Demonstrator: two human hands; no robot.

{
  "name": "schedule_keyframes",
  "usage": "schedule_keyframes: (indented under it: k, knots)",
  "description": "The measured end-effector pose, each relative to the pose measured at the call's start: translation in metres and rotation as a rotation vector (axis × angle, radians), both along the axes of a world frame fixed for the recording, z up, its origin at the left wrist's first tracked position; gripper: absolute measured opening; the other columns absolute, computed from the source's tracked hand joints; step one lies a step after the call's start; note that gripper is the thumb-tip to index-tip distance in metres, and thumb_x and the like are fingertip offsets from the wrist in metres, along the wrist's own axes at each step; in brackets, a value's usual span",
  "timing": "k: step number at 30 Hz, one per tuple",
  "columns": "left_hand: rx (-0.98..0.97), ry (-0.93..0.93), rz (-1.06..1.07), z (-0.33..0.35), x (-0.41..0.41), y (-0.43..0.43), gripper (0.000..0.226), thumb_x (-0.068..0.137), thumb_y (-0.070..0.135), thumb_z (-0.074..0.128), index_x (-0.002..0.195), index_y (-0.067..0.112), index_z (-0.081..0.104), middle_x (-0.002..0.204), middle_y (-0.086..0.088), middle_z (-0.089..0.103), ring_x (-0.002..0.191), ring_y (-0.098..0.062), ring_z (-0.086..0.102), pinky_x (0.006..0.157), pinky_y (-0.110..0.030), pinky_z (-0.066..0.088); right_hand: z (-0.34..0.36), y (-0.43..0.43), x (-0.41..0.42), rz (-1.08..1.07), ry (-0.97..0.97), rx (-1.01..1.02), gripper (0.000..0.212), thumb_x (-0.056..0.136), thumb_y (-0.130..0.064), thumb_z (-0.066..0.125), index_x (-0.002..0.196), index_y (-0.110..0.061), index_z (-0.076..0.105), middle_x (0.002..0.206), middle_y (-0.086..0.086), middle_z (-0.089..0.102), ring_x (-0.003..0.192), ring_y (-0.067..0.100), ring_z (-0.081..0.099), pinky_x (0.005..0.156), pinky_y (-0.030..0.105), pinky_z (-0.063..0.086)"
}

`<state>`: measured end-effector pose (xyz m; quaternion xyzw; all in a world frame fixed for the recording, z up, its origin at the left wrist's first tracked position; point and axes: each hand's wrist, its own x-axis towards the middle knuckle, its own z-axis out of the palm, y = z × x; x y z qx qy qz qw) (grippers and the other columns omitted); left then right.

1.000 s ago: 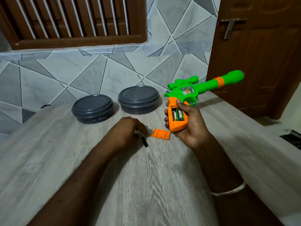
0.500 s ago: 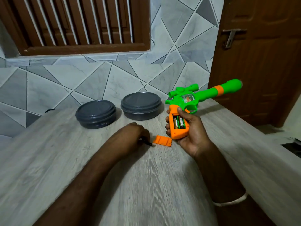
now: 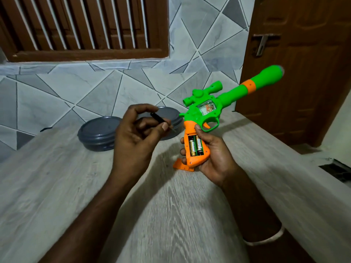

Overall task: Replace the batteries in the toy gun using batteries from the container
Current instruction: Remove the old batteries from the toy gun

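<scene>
My right hand (image 3: 212, 158) grips the orange handle of a green and orange toy gun (image 3: 224, 105), barrel pointing up and to the right. The battery bay in the handle is uncovered and two gold batteries (image 3: 195, 146) lie in it. My left hand (image 3: 136, 133) is raised just left of the gun and pinches a small black screwdriver (image 3: 159, 119), its tip pointing toward the handle. The orange battery cover (image 3: 180, 166) lies on the table under the handle. Two round grey lidded containers (image 3: 98, 133) stand behind my hands; the right one (image 3: 175, 120) is mostly hidden.
The grey wood-grain table (image 3: 171, 215) runs back to a tiled wall with a louvred wooden window. A brown door (image 3: 303, 63) stands at the right beyond the table's edge. A white band circles my right wrist.
My left hand has lifted off the table with the screwdriver and moved up toward the gun's handle. My right hand has raised the gun slightly.
</scene>
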<state>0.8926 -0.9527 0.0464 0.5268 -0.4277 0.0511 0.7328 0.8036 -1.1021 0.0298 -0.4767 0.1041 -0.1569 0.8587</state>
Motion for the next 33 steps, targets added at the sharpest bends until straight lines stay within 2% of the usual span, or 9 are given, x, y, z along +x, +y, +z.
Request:
schedule_keyframes:
  k: [3, 8, 10, 15, 18, 21, 26, 30, 33]
  knots:
    - [0.011, -0.024, -0.023, -0.002, -0.008, -0.005, 0.03, 0.089, -0.013, 0.066, 0.116, 0.0, 0.059, 0.099, -0.023, 0.074, 0.095, -0.03, 0.075, 0.086, -0.043, 0.062, -0.002, 0.003, 0.001, 0.024, 0.013, -0.023, 0.038, 0.096, -0.04, 0.052, 0.095, -0.005, 0.066, 0.083, 0.008, 0.064, 0.064, 0.021, 0.059, 0.054, 0.03, 0.052]
    - [0.075, -0.071, -0.015, -0.01, -0.009, -0.012, 0.017, 0.089, -0.011, 0.067, 0.102, 0.0, 0.064, 0.097, -0.017, 0.069, 0.093, -0.034, 0.07, 0.084, -0.062, 0.057, -0.004, 0.008, 0.004, 0.058, 0.002, -0.028, 0.038, 0.098, -0.041, 0.049, 0.1, -0.007, 0.067, 0.084, 0.007, 0.064, 0.058, 0.019, 0.06, 0.05, 0.027, 0.051]
    - [0.098, -0.068, 0.01, -0.013, -0.009, -0.012, 0.014, 0.089, -0.01, 0.067, 0.102, -0.004, 0.063, 0.095, -0.019, 0.069, 0.092, -0.038, 0.069, 0.083, -0.061, 0.056, -0.005, 0.009, 0.005, 0.059, 0.001, -0.028, 0.038, 0.098, -0.04, 0.049, 0.103, -0.007, 0.066, 0.085, 0.008, 0.065, 0.057, 0.019, 0.06, 0.049, 0.027, 0.051]
    - [0.161, -0.117, 0.059, -0.017, -0.006, -0.011, 0.015, 0.09, -0.008, 0.067, 0.103, 0.0, 0.065, 0.096, -0.015, 0.072, 0.091, -0.03, 0.073, 0.083, -0.056, 0.058, -0.006, 0.01, 0.004, 0.068, -0.003, -0.042, 0.036, 0.099, -0.04, 0.05, 0.104, -0.009, 0.067, 0.085, 0.007, 0.065, 0.059, 0.02, 0.061, 0.05, 0.027, 0.051]
    - [0.177, -0.179, 0.11, -0.017, -0.008, -0.012, 0.013, 0.091, -0.003, 0.07, 0.103, 0.001, 0.067, 0.094, -0.008, 0.074, 0.088, -0.021, 0.074, 0.083, -0.048, 0.06, -0.006, 0.01, 0.005, 0.07, -0.008, -0.035, 0.034, 0.099, -0.039, 0.05, 0.102, -0.01, 0.067, 0.084, 0.007, 0.064, 0.061, 0.02, 0.059, 0.051, 0.029, 0.05]
    - [0.204, -0.3, 0.207, -0.015, -0.013, -0.012, 0.012, 0.091, 0.002, 0.073, 0.102, 0.005, 0.069, 0.09, 0.001, 0.074, 0.082, -0.008, 0.074, 0.076, -0.031, 0.061, -0.006, 0.009, 0.007, 0.081, -0.012, -0.016, 0.034, 0.099, -0.04, 0.049, 0.102, -0.011, 0.066, 0.085, 0.007, 0.063, 0.061, 0.02, 0.059, 0.052, 0.029, 0.05]
    - [0.222, -0.421, 0.337, -0.012, -0.016, -0.011, 0.011, 0.092, 0.005, 0.073, 0.1, 0.01, 0.069, 0.085, 0.016, 0.069, 0.078, 0.006, 0.069, 0.07, -0.011, 0.052, -0.007, 0.008, 0.007, 0.08, -0.02, -0.023, 0.033, 0.099, -0.04, 0.05, 0.101, -0.011, 0.066, 0.087, 0.008, 0.063, 0.063, 0.02, 0.058, 0.054, 0.03, 0.05]
    - [0.258, -0.5, 0.378, -0.014, -0.015, -0.01, 0.011, 0.094, 0.012, 0.072, 0.104, 0.014, 0.068, 0.087, 0.008, 0.071, 0.078, -0.004, 0.071, 0.071, -0.028, 0.059, -0.004, 0.011, 0.005, 0.061, -0.01, -0.033, 0.032, 0.1, -0.038, 0.049, 0.097, -0.013, 0.067, 0.081, 0.005, 0.064, 0.065, 0.021, 0.058, 0.059, 0.032, 0.049]
    - [0.256, -0.456, 0.347, -0.015, -0.014, -0.011, 0.01, 0.094, 0.011, 0.072, 0.103, 0.011, 0.068, 0.088, 0.007, 0.073, 0.079, -0.003, 0.072, 0.072, -0.032, 0.06, -0.005, 0.012, 0.005, 0.062, -0.006, -0.035, 0.032, 0.1, -0.039, 0.049, 0.1, -0.012, 0.066, 0.082, 0.006, 0.065, 0.064, 0.021, 0.058, 0.056, 0.03, 0.05]
